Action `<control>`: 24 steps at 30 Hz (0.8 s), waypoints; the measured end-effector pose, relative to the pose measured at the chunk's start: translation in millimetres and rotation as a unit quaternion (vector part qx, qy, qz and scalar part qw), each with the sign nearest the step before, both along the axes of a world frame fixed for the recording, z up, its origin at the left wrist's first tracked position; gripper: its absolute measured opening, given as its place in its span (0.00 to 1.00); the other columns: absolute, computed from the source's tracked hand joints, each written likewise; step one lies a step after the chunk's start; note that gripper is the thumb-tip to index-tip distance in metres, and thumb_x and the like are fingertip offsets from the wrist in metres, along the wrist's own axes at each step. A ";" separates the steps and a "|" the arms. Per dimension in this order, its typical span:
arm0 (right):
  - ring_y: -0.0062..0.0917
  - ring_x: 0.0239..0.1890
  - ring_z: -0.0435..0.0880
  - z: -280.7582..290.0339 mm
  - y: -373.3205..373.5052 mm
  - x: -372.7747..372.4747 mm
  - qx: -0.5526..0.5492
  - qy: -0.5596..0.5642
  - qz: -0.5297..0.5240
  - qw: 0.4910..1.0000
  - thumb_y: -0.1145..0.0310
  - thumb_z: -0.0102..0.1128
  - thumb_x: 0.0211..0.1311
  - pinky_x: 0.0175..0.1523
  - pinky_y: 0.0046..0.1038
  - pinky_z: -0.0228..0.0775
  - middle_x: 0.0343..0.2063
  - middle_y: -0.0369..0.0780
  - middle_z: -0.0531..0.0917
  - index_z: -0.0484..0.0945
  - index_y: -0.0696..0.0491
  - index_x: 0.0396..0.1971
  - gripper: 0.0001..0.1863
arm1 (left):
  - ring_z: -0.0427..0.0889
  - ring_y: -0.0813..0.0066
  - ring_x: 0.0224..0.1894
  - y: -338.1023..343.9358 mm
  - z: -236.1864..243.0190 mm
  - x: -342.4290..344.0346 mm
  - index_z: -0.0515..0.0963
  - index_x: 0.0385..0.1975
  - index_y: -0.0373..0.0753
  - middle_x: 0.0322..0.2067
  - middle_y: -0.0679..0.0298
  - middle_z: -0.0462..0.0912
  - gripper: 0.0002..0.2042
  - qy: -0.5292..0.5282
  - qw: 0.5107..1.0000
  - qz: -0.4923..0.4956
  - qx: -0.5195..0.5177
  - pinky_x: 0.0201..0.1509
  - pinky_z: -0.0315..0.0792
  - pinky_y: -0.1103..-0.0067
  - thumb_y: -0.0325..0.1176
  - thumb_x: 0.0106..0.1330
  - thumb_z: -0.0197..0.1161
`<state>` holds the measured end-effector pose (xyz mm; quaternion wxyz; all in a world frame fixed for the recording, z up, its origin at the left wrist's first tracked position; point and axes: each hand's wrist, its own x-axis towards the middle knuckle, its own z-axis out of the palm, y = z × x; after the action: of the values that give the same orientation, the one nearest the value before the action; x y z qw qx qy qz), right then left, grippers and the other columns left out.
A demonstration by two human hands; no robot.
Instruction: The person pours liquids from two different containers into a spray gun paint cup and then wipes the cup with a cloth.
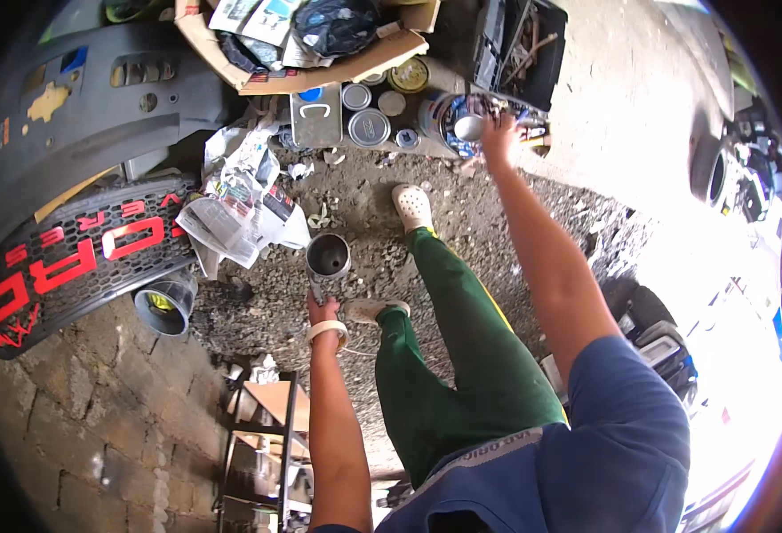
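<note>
Left of centre, the left hand (323,310) has its fingers around the handle (317,289) of a cup (339,267), already uncovered, while upper right the right hand (501,136), grip unclear, reaches a pale round piece (469,129) beside a bucket (428,115).

"What is looking metallic?"
"The grey cup (328,256) near the centre is showing a dull, metal-like finish; the round lid (370,127) at upper centre is gleaming smoothly."
"And at left?"
"The grille (102,271) is looking like black plastic (its red lettering (65,266) is appearing glossier), while the newspaper (218,226) is showing creased, matt paper."
"The trousers (471,329)?"
"They're presenting matt green cloth."
</note>
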<state>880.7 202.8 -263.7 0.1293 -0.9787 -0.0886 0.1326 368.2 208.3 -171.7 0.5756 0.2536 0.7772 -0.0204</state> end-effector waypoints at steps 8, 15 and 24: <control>0.51 0.73 0.52 29.1 198.6 -209.6 0.088 0.122 0.184 0.971 0.36 0.67 0.51 0.72 0.52 0.51 0.70 0.59 0.53 0.50 0.62 0.71 0.60 | 0.68 0.51 0.65 19.0 -20.7 24.0 0.46 0.76 0.45 0.69 0.49 0.60 0.39 0.022 0.997 0.044 0.066 0.65 0.68 0.62 0.16 0.64 0.51; 0.54 0.75 0.43 -29.4 276.9 -257.7 -0.054 0.096 0.067 0.992 0.32 0.75 0.34 0.71 0.60 0.47 0.73 0.59 0.33 0.27 0.59 0.73 0.80 | 0.60 0.44 0.70 17.5 -36.0 -1.1 0.42 0.76 0.45 0.72 0.47 0.52 0.38 0.077 0.994 0.021 0.068 0.70 0.66 0.54 0.17 0.67 0.49; 0.52 0.67 0.60 -34.8 260.7 -247.9 -0.089 0.090 0.037 0.991 0.40 0.78 0.30 0.67 0.46 0.62 0.65 0.58 0.54 0.39 0.61 0.70 0.73 | 0.71 0.45 0.60 -38.0 -67.8 -82.3 0.48 0.75 0.45 0.56 0.47 0.72 0.38 0.107 0.986 -0.103 0.078 0.65 0.64 0.52 0.29 0.67 0.60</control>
<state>632.9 463.5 -298.5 0.0440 -0.9664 -0.1006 0.2324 285.9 170.3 -239.5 0.4626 0.3731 0.8029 -0.0460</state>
